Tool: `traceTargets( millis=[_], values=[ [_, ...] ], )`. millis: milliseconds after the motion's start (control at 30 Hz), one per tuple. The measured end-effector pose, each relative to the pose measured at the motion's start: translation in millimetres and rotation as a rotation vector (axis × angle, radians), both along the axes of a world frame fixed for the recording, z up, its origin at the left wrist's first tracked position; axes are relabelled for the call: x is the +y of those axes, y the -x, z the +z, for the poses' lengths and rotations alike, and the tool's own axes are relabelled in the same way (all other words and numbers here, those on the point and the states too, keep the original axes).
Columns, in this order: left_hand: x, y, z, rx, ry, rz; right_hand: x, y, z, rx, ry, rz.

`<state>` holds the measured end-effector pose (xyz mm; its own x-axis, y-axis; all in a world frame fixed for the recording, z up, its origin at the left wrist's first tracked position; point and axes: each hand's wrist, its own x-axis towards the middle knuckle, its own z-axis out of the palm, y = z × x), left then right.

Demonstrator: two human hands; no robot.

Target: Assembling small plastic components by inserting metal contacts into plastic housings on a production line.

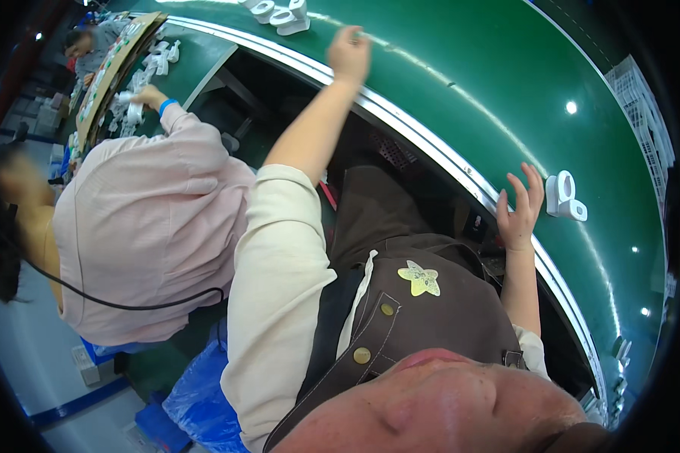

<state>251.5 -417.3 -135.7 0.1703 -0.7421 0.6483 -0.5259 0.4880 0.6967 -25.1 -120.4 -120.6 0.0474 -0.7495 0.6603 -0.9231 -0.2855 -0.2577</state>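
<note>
My left hand [350, 57] is closed over the near edge of the green work surface [461, 124], its fingers curled together. Something small and greyish may be between the fingertips, too small to make out. Just left of it, at the top of the head view, sit several white plastic housings [289, 18]. My right hand [520, 208] is open at the surface's edge, fingers spread and holding nothing. Right of its fingertips stands a white plastic housing [564, 198] with an oval ring and a rounded block, apart from the hand.
A pale metal rail [431, 140] edges the surface. White plastic crates [641, 106] stand beyond it at right. To my left a person in a pink top [147, 226] reaches among white parts [159, 57]. Small clear or metallic pieces [621, 362] lie at lower right.
</note>
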Motion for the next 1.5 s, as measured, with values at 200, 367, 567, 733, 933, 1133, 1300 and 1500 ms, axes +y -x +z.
traceTargets(
  millis=[200, 367, 567, 733, 933, 1133, 1300, 1500],
  values=[
    [-61.0, -86.8, 22.4, -0.307, -0.459, 0.381, -2.7, 0.0, -2.8, 0.007, -0.058, 0.002],
    [-81.0, -104.1, 35.2, -0.712, -0.74, 0.314, -6.0, 0.0, -2.8, -0.047, -0.114, -0.011],
    [-87.1, -96.3, 44.9, -0.892, -0.675, 0.334, -5.5, 2.6, -4.1, -0.092, -0.131, -0.038],
    [-72.6, -75.4, 55.8, -0.863, -0.553, 0.15, -8.4, 2.2, 2.0, -0.114, -0.115, -0.021],
    [20.8, 36.9, 74.3, 0.017, -0.882, -1.05, -38.0, -7.6, -10.0, -1.2, -0.278, 0.244],
    [84.0, 100.2, 39.0, 0.214, -1.322, -1.57, -76.4, -27.5, 6.5, -2.005, -0.538, 0.593],
    [110.4, 126.9, 27.3, 0.137, -0.856, -1.131, -74.5, -10.9, -15.3, -1.921, -0.383, 0.377],
    [115.6, 130.1, -16.8, 0.328, -0.551, -1.122, -75.4, -16.3, -15.3, -1.992, -0.267, 0.337]
  ],
)
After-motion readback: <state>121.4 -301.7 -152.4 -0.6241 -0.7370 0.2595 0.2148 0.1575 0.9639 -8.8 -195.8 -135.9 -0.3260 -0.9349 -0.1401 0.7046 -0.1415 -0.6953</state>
